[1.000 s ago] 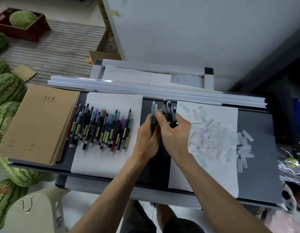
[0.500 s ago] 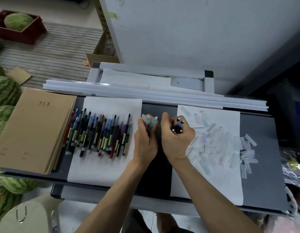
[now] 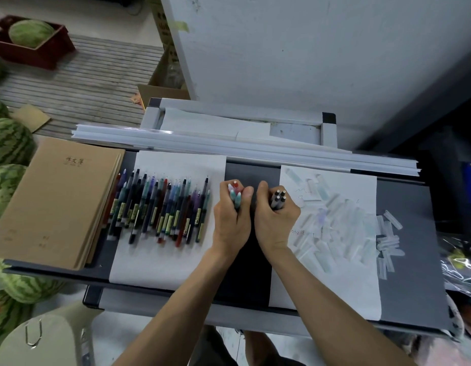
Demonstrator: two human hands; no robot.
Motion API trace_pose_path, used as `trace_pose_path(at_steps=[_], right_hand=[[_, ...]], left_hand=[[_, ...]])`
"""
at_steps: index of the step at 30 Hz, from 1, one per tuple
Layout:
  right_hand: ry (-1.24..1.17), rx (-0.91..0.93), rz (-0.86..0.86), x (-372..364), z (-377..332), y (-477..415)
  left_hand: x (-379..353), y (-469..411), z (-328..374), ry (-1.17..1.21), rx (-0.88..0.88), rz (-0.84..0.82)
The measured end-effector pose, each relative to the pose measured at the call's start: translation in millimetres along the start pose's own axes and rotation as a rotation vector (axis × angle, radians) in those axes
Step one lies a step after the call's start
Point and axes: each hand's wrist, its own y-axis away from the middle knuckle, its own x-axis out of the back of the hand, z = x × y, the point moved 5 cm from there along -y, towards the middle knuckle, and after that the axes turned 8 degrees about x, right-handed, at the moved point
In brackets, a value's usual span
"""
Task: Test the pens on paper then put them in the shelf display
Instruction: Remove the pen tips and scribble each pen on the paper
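The left hand (image 3: 230, 220) grips a small bunch of coloured pens (image 3: 235, 198) upright. The right hand (image 3: 275, 220) grips four dark pens (image 3: 278, 200). Both are over the tray (image 3: 251, 173), just beside the paper (image 3: 334, 286). The pens look light, stiff and smooth, so I would hold the barrels mid-way, firmly, or one may slide out.

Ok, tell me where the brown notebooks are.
In the head view the brown notebooks lie stacked at the left end of the grey table, just left of the row of pens.
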Motion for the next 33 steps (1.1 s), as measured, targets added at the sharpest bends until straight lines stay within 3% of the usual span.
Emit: trace_pose_path(at_steps=[5,11,14,19,26,33], right_hand=[[0.04,-0.09,-0.146,-5.7,-6.7,-9.0],[0.105,-0.59,-0.448,-13.7,-1.3,-1.3],[0.079,-0.692,-0.544,-22.5,-9.7,8.0],[0.073,-0.679,-0.672,-39.8,-21.6,20.1],[0.348,-0.351,-0.678,-50.3,-27.6,21.2],[0.494,-0.164,-0.703,-56.7,-28.8,24.6]], left_hand=[[9.7,-7.2,11.1,-0.03,0.148,-0.01],[42.8,-25.9,3.1,-0.578,0.451,-0.235],[60.2,-32.4,3.7,-0.713,0.563,-0.273],[74.7,-35.5,11.2,-0.761,0.623,-0.238],[80.8,-37.5,21.5,-0.814,0.545,-0.195],[90.0,-29.9,20.4,-0.792,0.464,-0.142]])
